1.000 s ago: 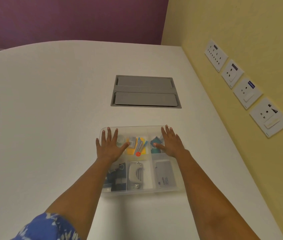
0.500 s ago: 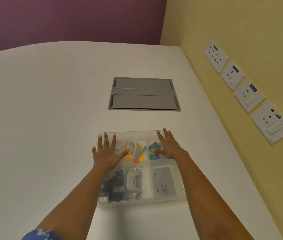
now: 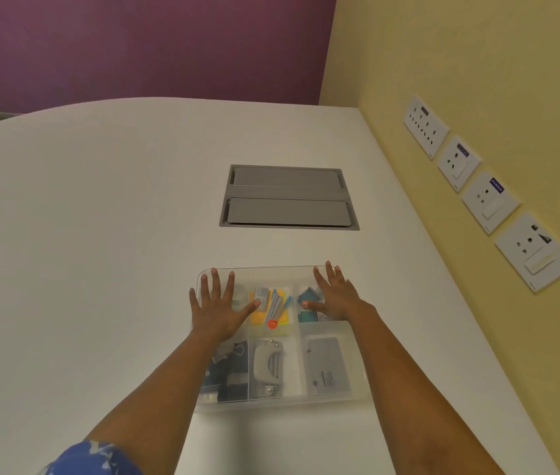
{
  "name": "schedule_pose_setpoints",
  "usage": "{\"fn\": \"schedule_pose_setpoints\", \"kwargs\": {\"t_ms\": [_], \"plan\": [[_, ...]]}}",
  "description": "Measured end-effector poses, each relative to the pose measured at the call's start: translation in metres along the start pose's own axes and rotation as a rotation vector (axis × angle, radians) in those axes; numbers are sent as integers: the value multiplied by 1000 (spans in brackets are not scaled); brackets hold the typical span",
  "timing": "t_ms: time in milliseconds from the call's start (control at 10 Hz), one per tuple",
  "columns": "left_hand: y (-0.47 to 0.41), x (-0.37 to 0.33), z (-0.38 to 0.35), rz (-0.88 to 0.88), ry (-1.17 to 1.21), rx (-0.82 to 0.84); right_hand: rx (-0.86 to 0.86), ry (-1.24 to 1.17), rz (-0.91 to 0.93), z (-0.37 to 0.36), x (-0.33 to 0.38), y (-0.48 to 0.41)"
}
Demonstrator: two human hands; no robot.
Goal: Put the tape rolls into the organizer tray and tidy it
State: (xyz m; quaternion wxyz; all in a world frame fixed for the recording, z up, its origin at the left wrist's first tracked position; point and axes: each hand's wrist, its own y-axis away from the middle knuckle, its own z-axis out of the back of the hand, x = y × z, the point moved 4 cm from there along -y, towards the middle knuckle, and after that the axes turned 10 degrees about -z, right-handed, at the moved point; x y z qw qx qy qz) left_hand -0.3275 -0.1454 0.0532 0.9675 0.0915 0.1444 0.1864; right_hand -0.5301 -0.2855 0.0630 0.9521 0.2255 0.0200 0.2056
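A clear plastic organizer tray [image 3: 336, 401] with several compartments lies on the white table. My left hand [image 3: 218, 308] is spread flat over its far left compartment, where a clear tape roll [image 3: 239, 295] shows beside my fingers. My right hand [image 3: 338, 296] is spread flat over the far right compartment, next to blue-green tape rolls [image 3: 307, 298]. Neither hand holds anything. The middle far compartment has yellow sticky notes, blue pens and a red pin [image 3: 272, 324]. The near compartments hold black binder clips [image 3: 232, 371], a grey hole punch [image 3: 268, 366] and a grey box [image 3: 328, 366].
A grey cable hatch [image 3: 288, 197] is set into the table beyond the tray. The yellow wall on the right carries several white socket plates [image 3: 489, 200]. The white table [image 3: 83, 252] stretches to the left. My blue patterned sleeve [image 3: 90, 459] shows at the bottom.
The tray and both hands sit slightly lower and farther left in view than before, as the view shifted. Both hands stay flat over the tray's far compartments.
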Motion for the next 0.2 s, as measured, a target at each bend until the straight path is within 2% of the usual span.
{"fn": "schedule_pose_setpoints", "kwargs": {"t_ms": [200], "plan": [[-4,0,1,-14,-71,-37,-50,30,-27,2,-1,2]]}}
